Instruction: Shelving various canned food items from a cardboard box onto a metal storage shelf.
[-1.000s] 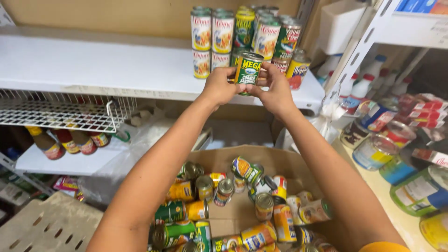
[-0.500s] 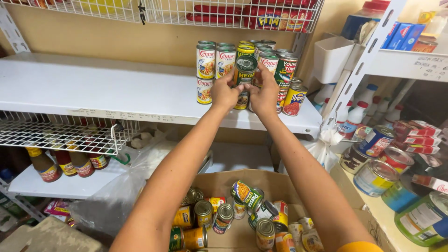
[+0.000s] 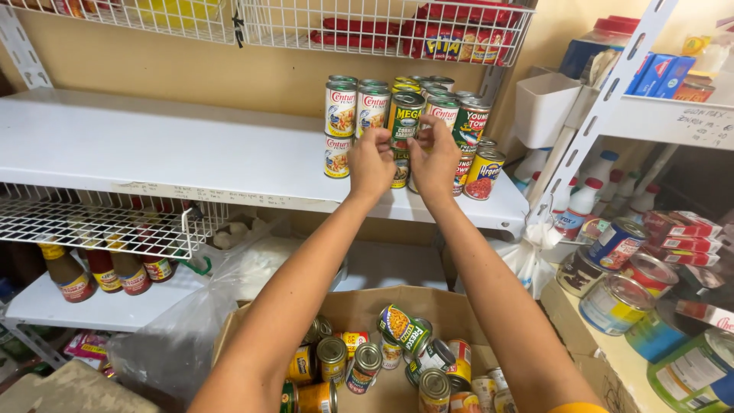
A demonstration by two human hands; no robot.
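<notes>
The green-labelled can (image 3: 405,122) stands upright on the second tier of the can stack (image 3: 359,115) at the far right of the white shelf (image 3: 153,153) — directly between both hands. Left hand (image 3: 370,164) and right hand (image 3: 434,162) are equally near, fingers curled against its sides, clamped on it.

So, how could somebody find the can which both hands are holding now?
Find the white shelf and its stack of cans at the right end. The held can stands in the upper row, between the left hand and right hand; only its label is dark green.
</notes>
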